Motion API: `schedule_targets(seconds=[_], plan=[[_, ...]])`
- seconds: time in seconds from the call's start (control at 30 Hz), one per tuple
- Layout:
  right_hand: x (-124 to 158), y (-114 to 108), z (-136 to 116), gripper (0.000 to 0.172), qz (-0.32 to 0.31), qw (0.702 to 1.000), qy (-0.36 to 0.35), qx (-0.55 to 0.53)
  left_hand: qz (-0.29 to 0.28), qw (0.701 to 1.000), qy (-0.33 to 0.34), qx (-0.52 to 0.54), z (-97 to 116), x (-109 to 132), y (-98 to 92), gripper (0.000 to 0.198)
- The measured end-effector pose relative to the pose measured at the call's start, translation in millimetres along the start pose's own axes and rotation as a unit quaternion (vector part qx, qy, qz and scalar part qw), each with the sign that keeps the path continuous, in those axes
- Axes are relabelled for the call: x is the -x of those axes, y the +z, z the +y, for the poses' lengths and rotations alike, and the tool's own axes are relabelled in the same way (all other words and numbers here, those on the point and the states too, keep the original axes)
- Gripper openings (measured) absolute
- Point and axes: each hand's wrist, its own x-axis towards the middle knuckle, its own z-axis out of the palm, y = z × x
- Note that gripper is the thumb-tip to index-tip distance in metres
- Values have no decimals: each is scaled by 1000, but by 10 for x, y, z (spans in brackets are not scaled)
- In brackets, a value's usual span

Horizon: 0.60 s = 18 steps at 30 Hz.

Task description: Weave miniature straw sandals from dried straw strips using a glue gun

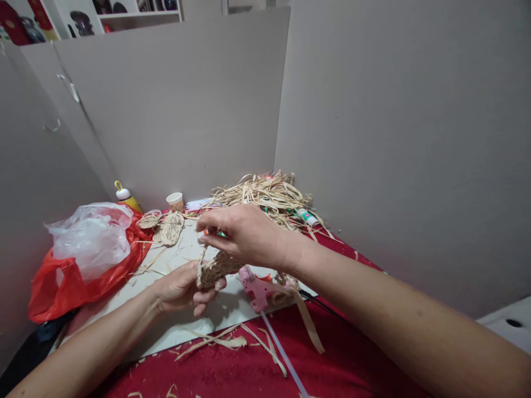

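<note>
My left hand [185, 287] is closed around a small woven straw piece [218, 268], its fingers beneath and its thumb at the side. A braided straw cord [201, 262] rises along the near-left edge of that piece. Above it, my right hand [236, 229] pinches at the cord's upper end, with thumb and forefinger partly hiding the spot. Just right of the woven piece lies a pink hot glue gun [259, 290], from which a clear glue stick [284, 354] sticks out toward me.
Behind my hands lies a heap of dry straw strips [265, 193]. Two woven straw pieces [170, 228] rest on a white board [155, 331] near a paper cup [175, 202]. Plastic bags [89, 243] and a yellow bottle [128, 198] stand left. Grey partitions [186, 110] enclose the red-covered table.
</note>
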Motion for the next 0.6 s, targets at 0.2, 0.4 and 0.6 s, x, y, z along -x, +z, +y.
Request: schedule_targets(seconds=[0.2, 0.4, 0.6], plan=[[51, -47, 11, 16, -14, 999, 23, -47, -16, 999, 37, 22, -4, 9, -27, 33], [78, -20, 10, 18, -9, 992, 31, -125, -35, 998, 26, 39, 1, 29, -41, 56], [51, -3, 10, 18, -35, 988, 6, -147, -87, 996, -7, 33, 60, 37, -55, 67]])
